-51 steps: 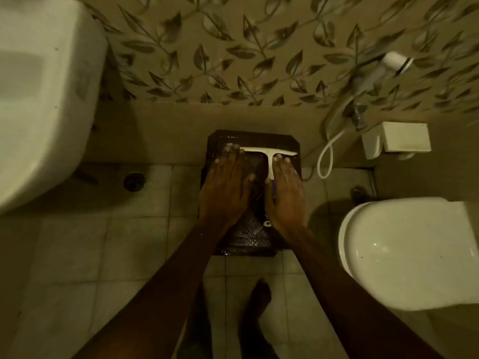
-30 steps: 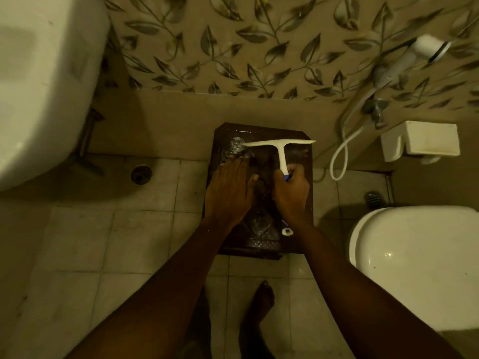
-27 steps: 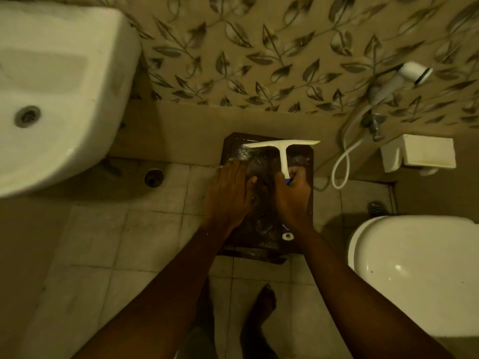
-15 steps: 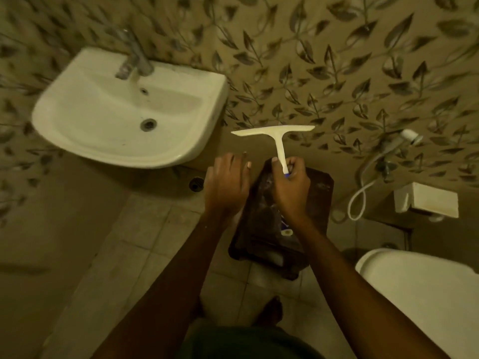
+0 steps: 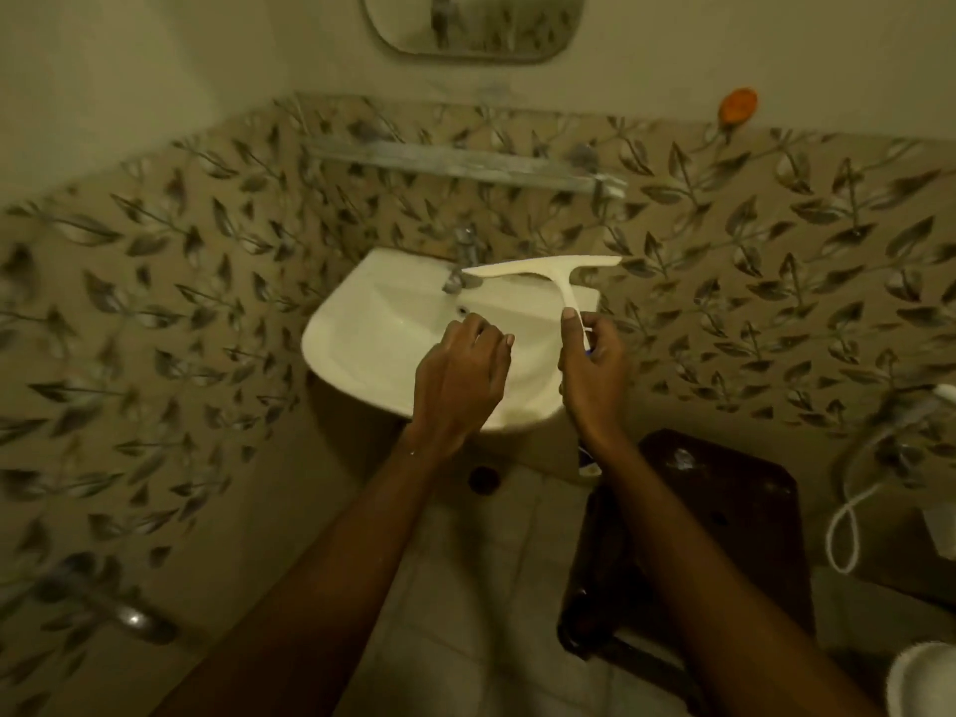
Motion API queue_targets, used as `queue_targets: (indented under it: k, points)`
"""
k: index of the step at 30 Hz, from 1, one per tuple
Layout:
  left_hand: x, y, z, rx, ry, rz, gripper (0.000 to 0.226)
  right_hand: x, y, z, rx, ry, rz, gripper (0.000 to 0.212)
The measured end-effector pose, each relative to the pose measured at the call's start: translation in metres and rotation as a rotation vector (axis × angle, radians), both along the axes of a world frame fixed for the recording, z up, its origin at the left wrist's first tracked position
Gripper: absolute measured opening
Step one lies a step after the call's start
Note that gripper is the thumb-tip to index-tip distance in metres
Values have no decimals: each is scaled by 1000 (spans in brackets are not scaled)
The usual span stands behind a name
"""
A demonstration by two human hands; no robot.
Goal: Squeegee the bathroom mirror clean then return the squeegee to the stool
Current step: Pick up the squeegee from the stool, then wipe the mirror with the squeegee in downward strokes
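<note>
Squeegee [image 5: 548, 274] is off the stool [image 5: 724, 509] and over the sink [image 5: 372, 344], my right hand [image 5: 592, 370] pinching its handle, left hand [image 5: 458, 377] loosely curled, empty; I judge mirror [image 5: 473, 25] above still unwiped.

Dim, yellowish light — blurred, warped edges.

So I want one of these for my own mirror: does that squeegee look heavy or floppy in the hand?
Probably light: the right hand holds the squeegee up by fingertips alone. Likely stiff: its thin handle carries the wide blade level, without sag.
</note>
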State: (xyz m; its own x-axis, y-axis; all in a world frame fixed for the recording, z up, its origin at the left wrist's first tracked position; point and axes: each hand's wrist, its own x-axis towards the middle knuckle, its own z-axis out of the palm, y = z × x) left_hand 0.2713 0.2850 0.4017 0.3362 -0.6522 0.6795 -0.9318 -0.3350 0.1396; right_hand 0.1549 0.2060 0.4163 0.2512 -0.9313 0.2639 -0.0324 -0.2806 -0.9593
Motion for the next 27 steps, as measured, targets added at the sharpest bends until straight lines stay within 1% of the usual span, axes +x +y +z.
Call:
queue_targets:
  k: [4, 9, 11, 14, 15, 17, 20, 24, 27]
  points:
    - [50, 5, 37, -66, -75, 7, 34, 44, 8, 38, -91, -16, -26, 37]
    - [107, -8, 83, -187, -94, -30, 39, 90, -3, 78, -178, -39, -12, 36]
    - [131, -18, 104, -219, -103, -42, 44, 109, -12, 94, -222, -62, -14, 37]
    - [169, -38, 136, -276, -83, -55, 57, 141, -35, 114, -280, -105, -13, 36]
    - [181, -45, 146, -299, -104, -61, 59, 151, -44, 120, -300, -118, -18, 38]
    - [206, -59, 166, -328, -162, -81, 58, 172, -64, 132, -341, -141, -47, 40]
    - [242, -80, 194, -343, -206, -74, 50, 200, -93, 155, -357, -189, -91, 37]
    - [283, -116, 235, -370, -186, -40, 36, 231, -129, 194, -389, -176, -114, 32]
    - [311, -145, 274, -354, -183, -44, 35, 249, -156, 233, -431, -179, -145, 29]
